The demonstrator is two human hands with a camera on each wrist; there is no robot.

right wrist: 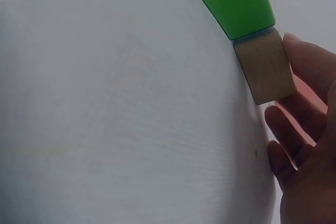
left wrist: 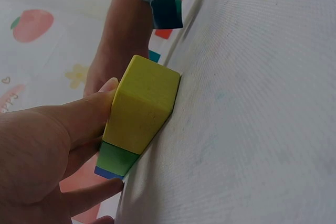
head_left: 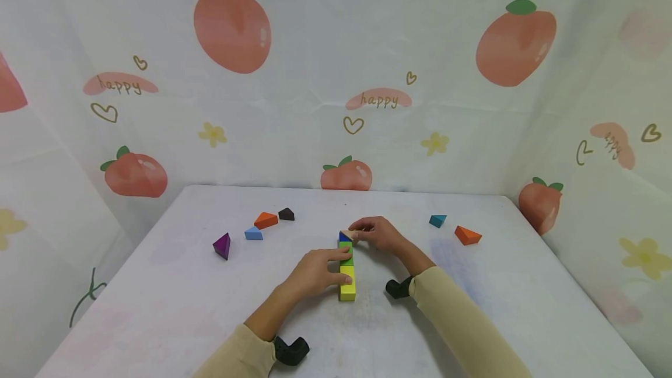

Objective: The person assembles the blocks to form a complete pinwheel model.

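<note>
A row of blocks lies on the table: a yellow block [head_left: 347, 293] nearest, a green block [head_left: 346, 260] behind it, then a blue triangular block [head_left: 343, 237] and a plain wooden triangular block [head_left: 347, 232] at the far end. My left hand [head_left: 312, 273] touches the row from above with fairly straight fingers, thumb on the yellow block, a finger on the green. At the far end, my right hand [head_left: 380, 234] pinches the wooden block. In the right wrist view, its thumb is against the wooden block [right wrist: 266, 69], which adjoins the green block [right wrist: 236, 3].
To the left lie a purple block [head_left: 223, 246], a light blue one [head_left: 254, 234], an orange one [head_left: 266, 220] and a black one [head_left: 286, 214]. On the right are a teal block [head_left: 438, 221] and another orange block [head_left: 467, 235]. A fruit-print cloth [head_left: 294, 133] hangs behind the table.
</note>
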